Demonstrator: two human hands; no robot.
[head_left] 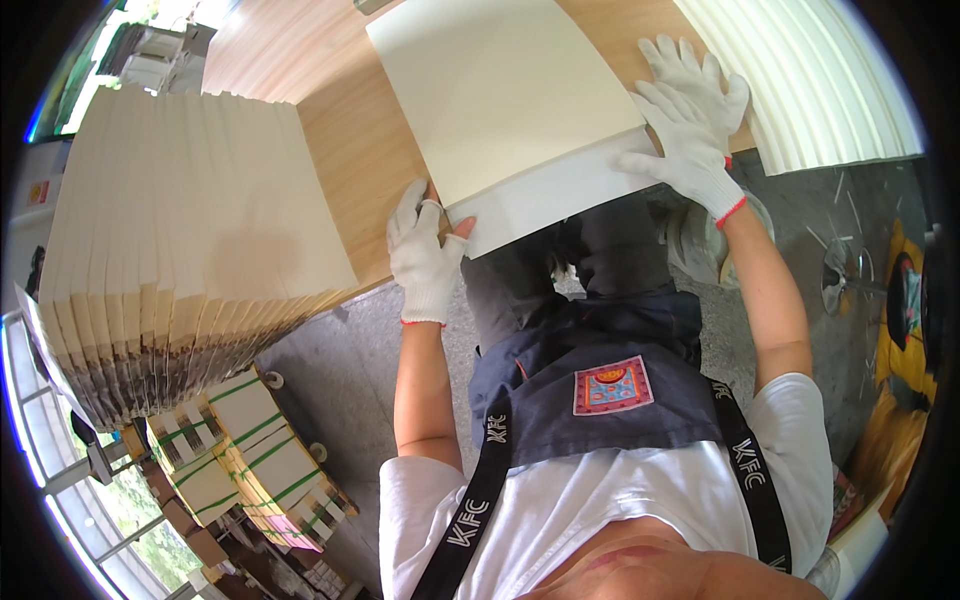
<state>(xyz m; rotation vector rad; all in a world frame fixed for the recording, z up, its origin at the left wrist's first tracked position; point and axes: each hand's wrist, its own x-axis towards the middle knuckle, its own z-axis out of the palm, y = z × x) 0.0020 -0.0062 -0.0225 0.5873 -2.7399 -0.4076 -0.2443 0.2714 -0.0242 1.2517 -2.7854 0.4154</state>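
Note:
A stack of large cream paper sheets (500, 90) lies on a wooden table (350, 150), with its near edge hanging over the table's front. My left hand (425, 250), in a white glove, grips the stack's lower left corner with the fingers curled around it. My right hand (690, 120), also gloved, lies flat with spread fingers at the stack's right edge near its lower right corner.
A tall fanned pile of folded paper sections (170, 250) fills the table's left side. Another fanned white pile (800, 80) lies at the right. Bundles tied with green straps (250, 450) sit on the floor at the lower left. I wear a dark apron (590, 380).

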